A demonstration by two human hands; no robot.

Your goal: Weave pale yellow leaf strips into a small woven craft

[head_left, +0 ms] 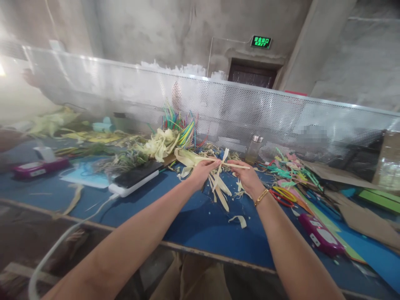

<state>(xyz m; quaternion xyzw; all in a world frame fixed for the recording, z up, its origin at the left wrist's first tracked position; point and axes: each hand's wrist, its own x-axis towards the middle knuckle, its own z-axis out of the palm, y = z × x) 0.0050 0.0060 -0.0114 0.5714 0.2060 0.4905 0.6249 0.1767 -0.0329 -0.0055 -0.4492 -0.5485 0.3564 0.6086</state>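
Note:
My left hand (202,174) is closed in a pinch on pale corn husk strips (220,187), whose loose ends hang toward the table. Close by on the right, my right hand (246,177), with a gold bracelet on its wrist, pinches the same bundle. A thin, pale, stick-like strip (239,166) runs across between both hands, its end sticking out past the right fingers. Where the strips cross is partly hidden by the fingertips. Below the hands, a small husk scrap (240,221) lies on the blue table (215,235).
A heap of husks (162,143) and colourful stems stands behind left, near a dark-screened device (137,179) with a white cable. Scissors (283,196), a purple box (320,234) and coloured paper lie right. A bottle (253,148) stands before the perforated metal divider (281,112).

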